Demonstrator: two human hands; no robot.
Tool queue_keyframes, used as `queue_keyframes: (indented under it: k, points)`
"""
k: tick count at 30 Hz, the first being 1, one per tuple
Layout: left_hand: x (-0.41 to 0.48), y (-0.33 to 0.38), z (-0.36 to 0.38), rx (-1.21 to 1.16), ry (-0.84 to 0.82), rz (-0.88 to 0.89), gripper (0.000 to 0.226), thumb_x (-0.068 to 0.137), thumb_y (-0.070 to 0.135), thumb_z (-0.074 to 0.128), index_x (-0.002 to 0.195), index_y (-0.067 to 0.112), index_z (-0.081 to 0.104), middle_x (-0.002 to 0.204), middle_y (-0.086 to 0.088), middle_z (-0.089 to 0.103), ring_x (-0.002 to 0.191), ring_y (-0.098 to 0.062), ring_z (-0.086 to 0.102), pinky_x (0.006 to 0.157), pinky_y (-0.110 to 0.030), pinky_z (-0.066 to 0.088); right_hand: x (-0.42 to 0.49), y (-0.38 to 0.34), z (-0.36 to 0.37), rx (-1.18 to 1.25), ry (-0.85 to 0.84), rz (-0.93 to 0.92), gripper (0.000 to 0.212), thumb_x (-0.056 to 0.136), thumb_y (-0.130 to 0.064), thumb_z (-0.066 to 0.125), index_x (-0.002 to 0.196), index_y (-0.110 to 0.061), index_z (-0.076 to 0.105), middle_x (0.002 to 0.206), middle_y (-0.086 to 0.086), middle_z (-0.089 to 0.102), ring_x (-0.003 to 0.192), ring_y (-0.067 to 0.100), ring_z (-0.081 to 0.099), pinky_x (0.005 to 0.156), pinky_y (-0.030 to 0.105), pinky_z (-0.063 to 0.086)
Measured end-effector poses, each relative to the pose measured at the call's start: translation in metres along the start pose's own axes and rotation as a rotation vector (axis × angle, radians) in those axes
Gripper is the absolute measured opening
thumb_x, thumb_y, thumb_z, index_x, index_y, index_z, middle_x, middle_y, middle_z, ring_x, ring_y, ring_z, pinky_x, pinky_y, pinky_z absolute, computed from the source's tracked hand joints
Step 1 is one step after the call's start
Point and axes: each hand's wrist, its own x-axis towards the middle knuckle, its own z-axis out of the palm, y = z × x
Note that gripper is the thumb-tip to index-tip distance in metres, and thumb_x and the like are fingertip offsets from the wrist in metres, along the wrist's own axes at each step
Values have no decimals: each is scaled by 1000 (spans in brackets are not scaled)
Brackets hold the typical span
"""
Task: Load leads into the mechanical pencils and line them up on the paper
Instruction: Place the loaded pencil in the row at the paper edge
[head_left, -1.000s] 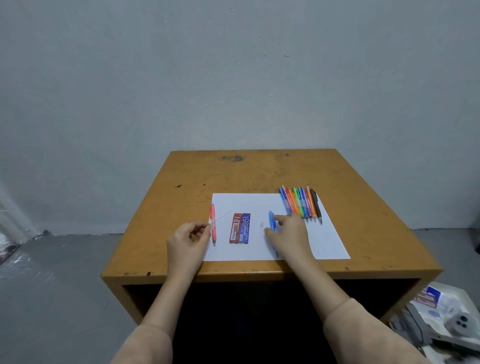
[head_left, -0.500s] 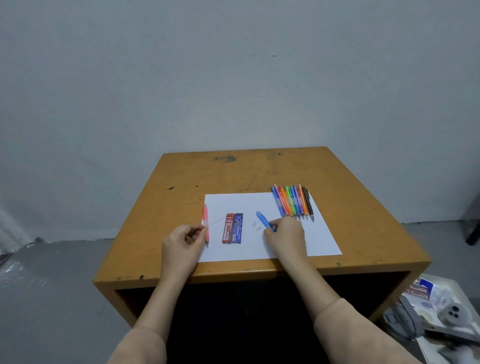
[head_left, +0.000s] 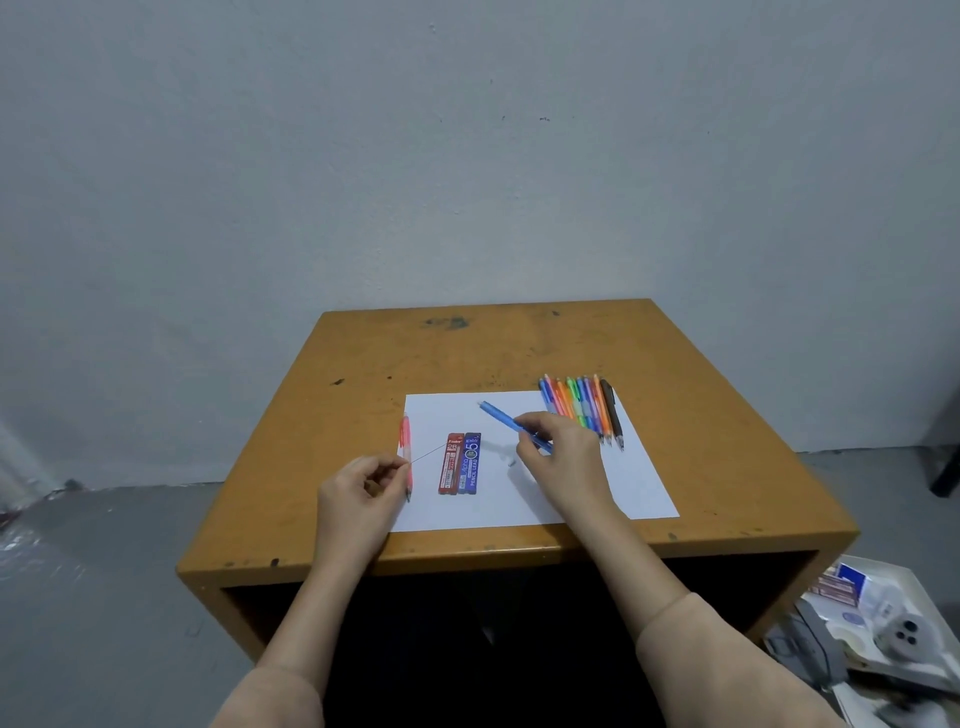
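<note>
A white sheet of paper (head_left: 613, 483) lies on the wooden table (head_left: 457, 353). My right hand (head_left: 558, 449) grips a blue mechanical pencil (head_left: 501, 420), lifted and slanting up to the left. My left hand (head_left: 358, 491) pinches a thin lead (head_left: 428, 453) that points toward the two lead cases. A red lead case (head_left: 451, 463) and a blue lead case (head_left: 470, 462) lie side by side mid-sheet. A pink pencil (head_left: 405, 441) lies at the sheet's left edge. Several coloured pencils (head_left: 584, 408) sit in a row at the sheet's top right.
A small pale cap-like piece (head_left: 511, 461) lies on the paper near my right hand. A white tray of clutter (head_left: 883, 623) stands on the floor at the lower right. A grey wall rises behind the table.
My right hand has picked the blue pencil up off the paper and tilted it up to the left. My left hand still pinches the lead in about the same place.
</note>
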Motion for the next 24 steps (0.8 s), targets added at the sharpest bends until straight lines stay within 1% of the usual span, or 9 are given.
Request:
queue_keyframes:
  k: [5,7,9,11,14,16,19,22,24]
  points:
    - [0,0,-1,2,-1,4,16,80,7,72,75,22,71,70,3,67,61,0,54,55,-10,40,4,3,10,5,7,-105,28,93,-6,55,119,-13,64,113,2,64,94,2,51,83,8,39]
    - [-1,1,-1,1,-1,13,16,80,6,72,75,22,71,70,3,66,62,1,54,55,-10,40,6,5,14,-1,-7,-117,26,92,-6,56,115,-12,65,110,2,63,91,3,52,78,3,37]
    - [-1,1,-1,2,3,18,16,80,6,72,75,22,71,70,4,66,62,1,55,55,-9,40,8,8,19,1,-29,-129,23,91,-9,58,113,-13,65,106,2,63,86,4,52,72,3,38]
    - [-1,2,-1,2,4,25,17,80,5,72,75,22,70,70,5,66,63,2,55,55,-7,39,8,10,23,13,-40,-159,22,91,-14,60,112,-14,66,105,3,64,85,3,51,70,5,39]
    - [-1,0,-1,7,-2,39,17,80,5,72,76,22,71,72,6,66,64,3,55,57,-7,39,8,13,28,12,-46,-164,26,92,-24,60,117,-17,67,109,0,65,89,3,51,70,8,40]
    - [-1,-2,-2,8,-13,50,15,81,6,71,79,21,72,75,6,66,67,2,55,58,-8,40,6,14,29,-7,-18,-192,28,93,-25,59,119,-19,66,105,0,65,87,4,50,68,10,40]
    - [0,-5,-3,25,-21,85,13,82,7,70,83,19,73,78,9,66,70,2,56,59,-7,40,4,18,30,-41,38,-284,26,91,-21,62,116,-21,69,94,1,64,82,6,49,68,23,45]
    - [1,-5,-3,49,-20,110,11,83,7,70,85,16,74,79,10,66,74,1,56,60,-8,41,1,19,31,-93,75,-356,25,88,-14,65,111,-20,71,87,1,62,80,5,46,71,25,36]
    - [1,-5,-3,62,-15,119,11,83,7,70,85,16,74,79,11,65,76,0,57,61,-8,42,0,19,31,-109,98,-366,25,87,-11,65,110,-19,72,85,2,61,79,7,47,74,26,33]
